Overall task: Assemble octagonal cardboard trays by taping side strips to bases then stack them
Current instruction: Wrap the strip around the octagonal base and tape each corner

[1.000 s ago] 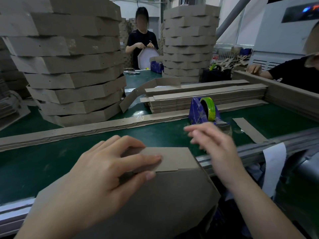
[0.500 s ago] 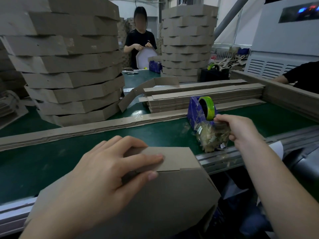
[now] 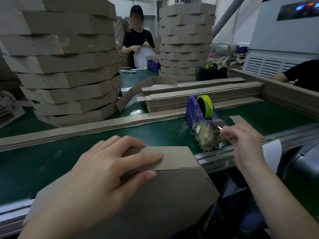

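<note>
An octagonal cardboard tray (image 3: 164, 204) lies tilted at the near edge of the green belt (image 3: 34, 161). Its side strip (image 3: 176, 156) is folded along the upper edge. My left hand (image 3: 107, 169) lies spread over the strip's end and presses it against the base with straight fingers. A blue tape dispenser (image 3: 195, 109) with a green-yellow roll (image 3: 206, 102) stands to the right, and a wad of used tape clings to its front. Just in front of the dispenser, my right hand (image 3: 245, 144) pinches a short clear piece of tape (image 3: 220, 129) between thumb and fingertips.
A tall stack of finished trays (image 3: 69, 66) stands at the back left, another stack (image 3: 186, 40) farther back. Piles of flat strips (image 3: 198, 97) and a long row of strips (image 3: 86, 130) lie across the belt. One person (image 3: 138, 37) works opposite; another's arm (image 3: 302, 75) shows at right.
My right hand reached to the dispenser, took hold of tape at its blade, and now has drawn toward me and to the right with a piece pinched. My left hand has stayed on the strip.
</note>
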